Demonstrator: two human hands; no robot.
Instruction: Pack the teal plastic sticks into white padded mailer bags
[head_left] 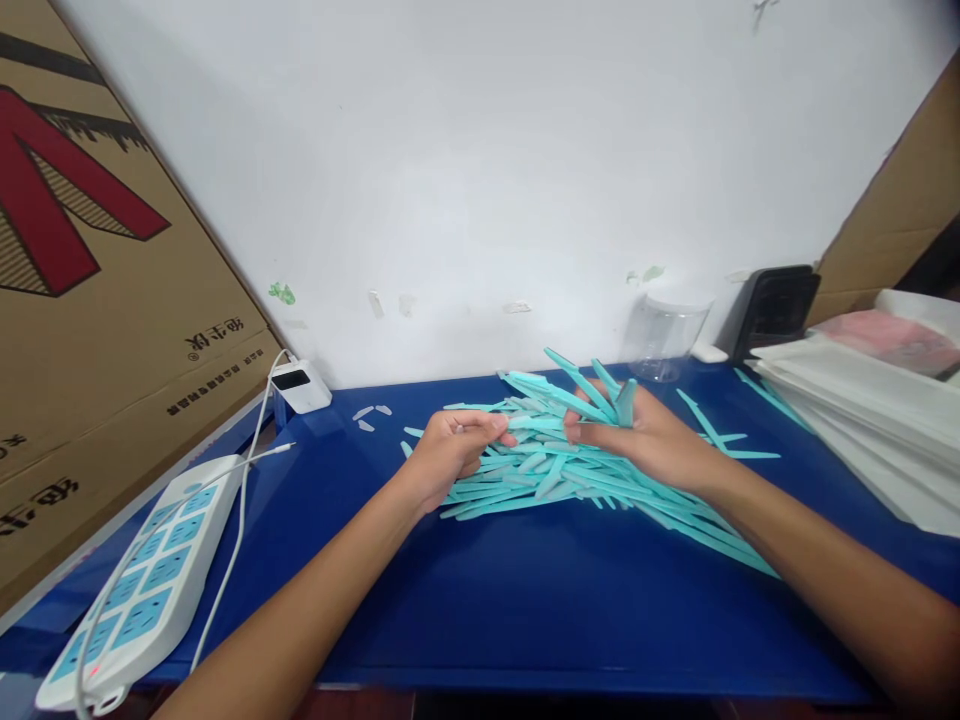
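A loose pile of slim turquoise eyebrow razors [555, 475] lies on the blue table [525, 600]. Above it, my left hand [454, 450] is closed, thumb and forefinger pinching the left end of one razor [536, 424]. The other end of that razor meets the thumb of my right hand [649, 435]. Several more razors [589, 385] fan upward out of my right hand's curled fingers. Part of the pile is hidden behind both hands. To the left lie a few small clear pieces [364, 425], perhaps blade covers.
A white power strip [187, 580] with a cable sits at left, near a small white device [301, 385] and a large cardboard box [127, 330]. Against the wall [480, 180] stand a clear jar [667, 335] and a black object [776, 305]. White packaging [862, 420] is stacked at right.
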